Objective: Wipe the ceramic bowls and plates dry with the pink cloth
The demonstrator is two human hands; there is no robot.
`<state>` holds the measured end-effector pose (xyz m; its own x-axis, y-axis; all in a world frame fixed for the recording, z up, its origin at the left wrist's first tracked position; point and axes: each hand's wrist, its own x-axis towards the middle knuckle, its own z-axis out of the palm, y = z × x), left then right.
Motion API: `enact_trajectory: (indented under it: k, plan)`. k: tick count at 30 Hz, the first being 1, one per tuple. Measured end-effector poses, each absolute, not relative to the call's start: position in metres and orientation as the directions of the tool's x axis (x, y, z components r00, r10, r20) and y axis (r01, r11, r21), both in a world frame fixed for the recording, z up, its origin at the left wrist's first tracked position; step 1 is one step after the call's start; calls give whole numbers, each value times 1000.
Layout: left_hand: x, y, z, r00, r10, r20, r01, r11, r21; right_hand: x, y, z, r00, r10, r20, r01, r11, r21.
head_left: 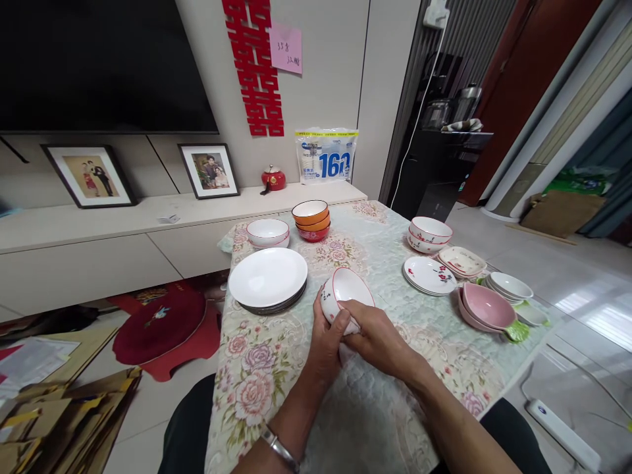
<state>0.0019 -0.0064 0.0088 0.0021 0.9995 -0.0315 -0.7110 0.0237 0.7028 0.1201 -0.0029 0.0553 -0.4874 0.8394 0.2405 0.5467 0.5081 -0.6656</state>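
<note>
A white bowl [353, 288] with a red rim and small dark markings is tilted above the near middle of the table. My left hand [326, 329] wraps its left side and underside, thumb up along the wall. From the right, my right hand [370, 329] grips the near side of the same bowl. Both hands are closed on it, and some fingers are hidden beneath. Left of the hands lies a stack of large white plates [268, 276]. Behind it stand white red-rimmed bowls [268, 230] and a stack of orange and red bowls [311, 214].
Along the table's right side are white bowls [429, 230], small flowered plates [428, 274], square dishes [463, 261], pink leaf-handled bowls [488, 306] and small white bowls [508, 285]. A floral cloth [257, 382] covers the table. A red stool [162, 322] stands left; a power strip [563, 434] lies right.
</note>
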Motion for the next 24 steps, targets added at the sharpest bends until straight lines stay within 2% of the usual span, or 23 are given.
enact_trajectory:
  k: [2, 5, 9, 16, 18, 21, 24]
  plan:
    - [0, -6, 9, -15, 999, -42, -707, 20, 707, 122, 0, 55, -557, 795, 239, 519, 558, -647]
    - [-4, -4, 8, 2, 995, -104, -702, 76, 709, 129, 4, 59, -662, 728, 178, 551, 633, -544]
    - [-6, -3, 6, 39, 990, -138, -720, 124, 683, 133, 2, 65, -652, 742, 153, 631, 644, -432]
    - [2, -7, 10, -8, 999, -46, -711, 26, 702, 121, -4, 61, -532, 824, 193, 612, 532, -585]
    - [1, -7, 12, -26, 998, -52, -697, 19, 717, 121, -1, 59, -574, 799, 177, 603, 560, -568]
    - [-3, -5, 15, -39, 992, -122, -680, 63, 730, 126, 3, 60, -638, 760, 121, 635, 609, -474]
    - [-5, -5, 14, 23, 990, -139, -708, 114, 697, 134, 4, 64, -629, 771, 99, 665, 600, -444]
